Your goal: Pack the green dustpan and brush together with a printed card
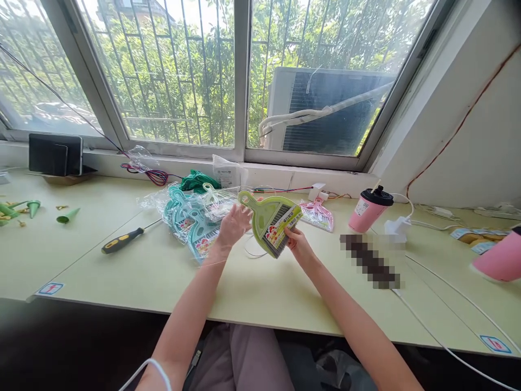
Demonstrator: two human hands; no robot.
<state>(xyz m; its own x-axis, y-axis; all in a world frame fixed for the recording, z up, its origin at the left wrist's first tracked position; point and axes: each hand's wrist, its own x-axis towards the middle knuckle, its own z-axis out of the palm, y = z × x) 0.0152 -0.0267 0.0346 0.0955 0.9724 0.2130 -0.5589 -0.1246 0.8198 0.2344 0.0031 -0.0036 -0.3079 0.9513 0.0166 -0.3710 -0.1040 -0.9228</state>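
A green dustpan-and-brush set point(270, 221) with a printed card is held up over the table, its handle toward the upper left. My right hand point(298, 245) grips its lower right edge. Left of the set, my left hand point(236, 224) has its fingers bent around what looks like clear plastic film; a thin transparent sheet stretches near the wrist. Behind my left hand lie several teal sets point(197, 231) in clear wrapping and a pale green one point(212, 200). A pink set point(319, 214) rests behind the green one, to the right.
A yellow-black screwdriver point(122, 240) lies to the left, near green cone pieces point(68, 215). At the right stand a pink cup point(369, 208) with a black lid and a white plug point(396, 228) with cables. A dark tablet point(56, 155) stands at the back left.
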